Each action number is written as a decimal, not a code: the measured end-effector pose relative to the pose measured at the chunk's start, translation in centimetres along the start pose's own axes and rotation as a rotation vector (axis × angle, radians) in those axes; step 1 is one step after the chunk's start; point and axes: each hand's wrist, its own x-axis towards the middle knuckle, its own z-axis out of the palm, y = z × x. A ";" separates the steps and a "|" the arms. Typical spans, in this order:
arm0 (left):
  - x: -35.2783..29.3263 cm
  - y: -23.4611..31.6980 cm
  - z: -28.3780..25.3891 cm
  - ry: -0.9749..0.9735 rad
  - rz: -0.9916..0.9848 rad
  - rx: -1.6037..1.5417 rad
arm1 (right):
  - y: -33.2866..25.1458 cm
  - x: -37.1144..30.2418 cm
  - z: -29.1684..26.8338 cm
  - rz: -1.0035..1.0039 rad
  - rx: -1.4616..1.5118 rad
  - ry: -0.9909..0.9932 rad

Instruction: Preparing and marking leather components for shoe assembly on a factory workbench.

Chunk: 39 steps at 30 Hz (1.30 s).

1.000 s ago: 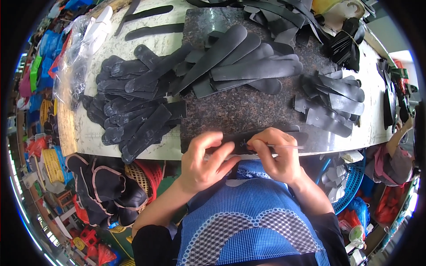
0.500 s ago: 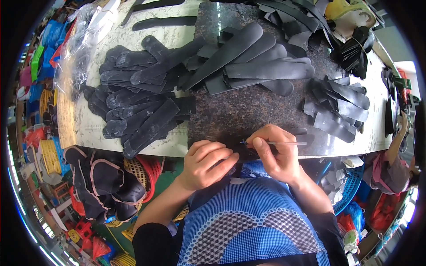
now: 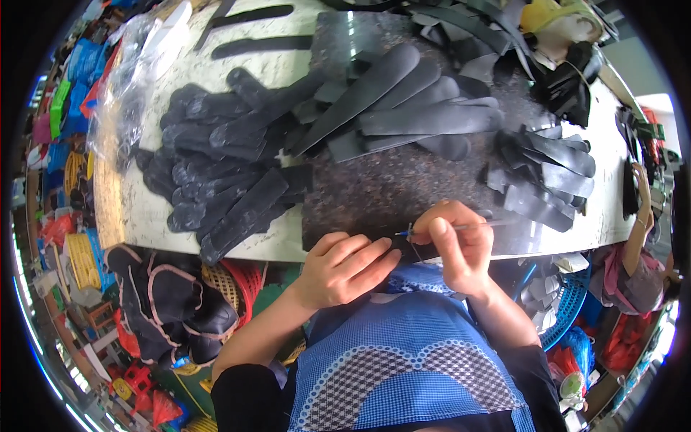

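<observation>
Hands [image 3: 403, 259] nearer; strip [image 3: 416, 250] between grips.

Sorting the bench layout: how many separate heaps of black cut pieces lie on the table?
3: a left heap of black rounded pieces, a middle heap of long black strips on the dark stone slab, and a right heap. More may be hidden.

Workpiece: a dark piece [image 3: 403, 250] at the stone slab's [image 3: 374, 194] near edge, mostly covered by the left hand [image 3: 342, 268].
Tool tip: pen-like tool [image 3: 461, 227] in the right hand [image 3: 461, 248]; point too small to tell.
Co-worker: arm [image 3: 637, 237] cut off at right rim.
</observation>
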 end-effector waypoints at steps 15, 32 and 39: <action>17.4 -2.6 -3.1 0.103 0.331 -0.089 | -4.1 -9.3 -14.1 -0.346 0.305 0.656; 11.9 -6.6 -0.1 -0.199 -0.147 0.070 | -1.7 -2.1 -12.8 -0.214 0.233 0.342; 5.6 -0.5 0.8 -0.088 -0.129 0.001 | -2.0 3.5 -7.0 -0.059 0.254 0.095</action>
